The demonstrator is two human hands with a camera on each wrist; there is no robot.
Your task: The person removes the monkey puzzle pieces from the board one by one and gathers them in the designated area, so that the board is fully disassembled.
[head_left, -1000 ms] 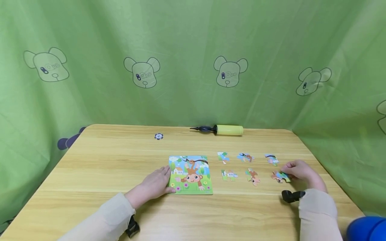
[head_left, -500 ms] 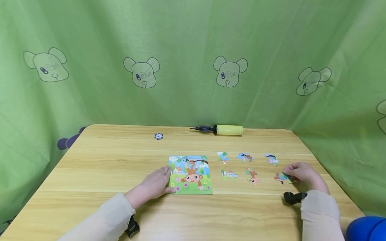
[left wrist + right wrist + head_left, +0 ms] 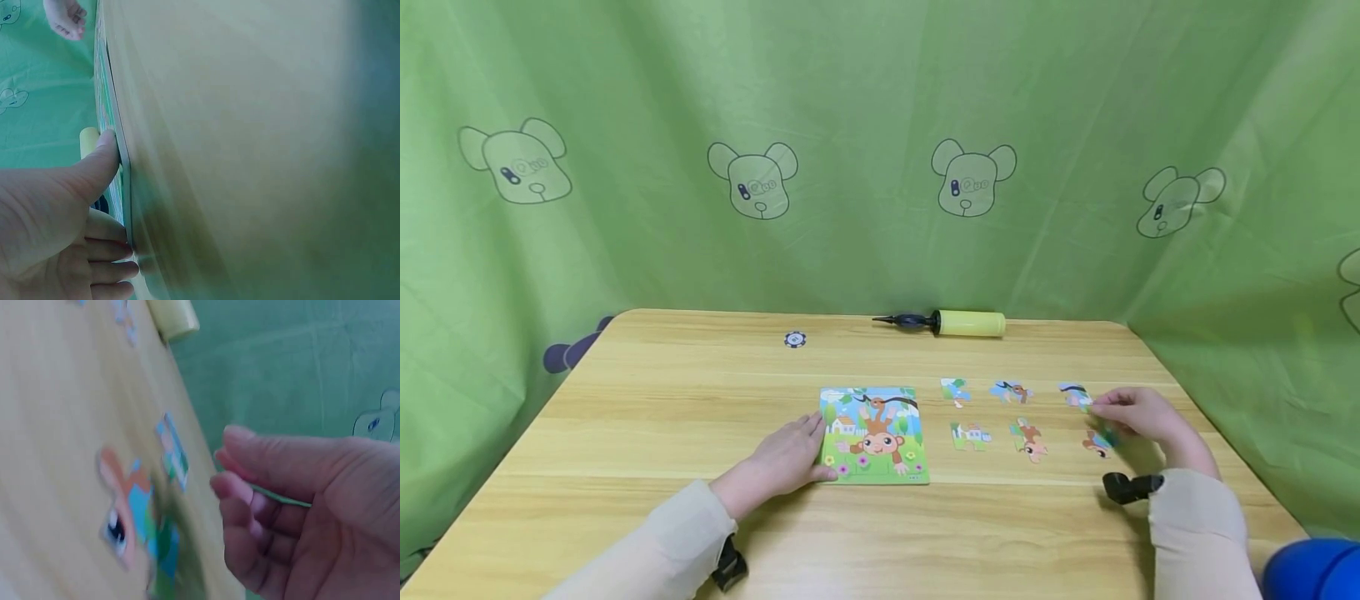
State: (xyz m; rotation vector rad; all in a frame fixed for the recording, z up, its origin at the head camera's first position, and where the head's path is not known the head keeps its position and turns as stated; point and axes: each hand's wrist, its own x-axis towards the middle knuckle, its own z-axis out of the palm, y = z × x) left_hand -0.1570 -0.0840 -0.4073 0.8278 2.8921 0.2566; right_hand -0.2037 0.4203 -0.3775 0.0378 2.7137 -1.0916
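A square picture puzzle [image 3: 880, 417] of a hanging monkey lies on the wooden table. My left hand [image 3: 786, 457] rests at its left edge; in the left wrist view the thumb [image 3: 103, 156] lies over the edge and the straight fingers touch the side. To the right, several loose jigsaw pieces are spread in two rows. My right hand [image 3: 1142, 421] is above the right end, fingers loosely bent with nothing seen between them. Just below it lies the monkey-eye piece [image 3: 119, 531], partly hidden and blurred. A branch piece [image 3: 1073, 395] is near its fingertips.
A yellow hand pump [image 3: 970, 323] lies along the table's back edge, with a round chip [image 3: 794, 340] to its left. Behind stands a green curtain [image 3: 865, 100] with bear-head prints. A blue rounded object [image 3: 1311, 571] is at the lower right corner.
My right hand slid the lower right jigsaw piece slightly right, then came off it and moved forward toward the branch piece. The left hand has stayed at the puzzle's edge.
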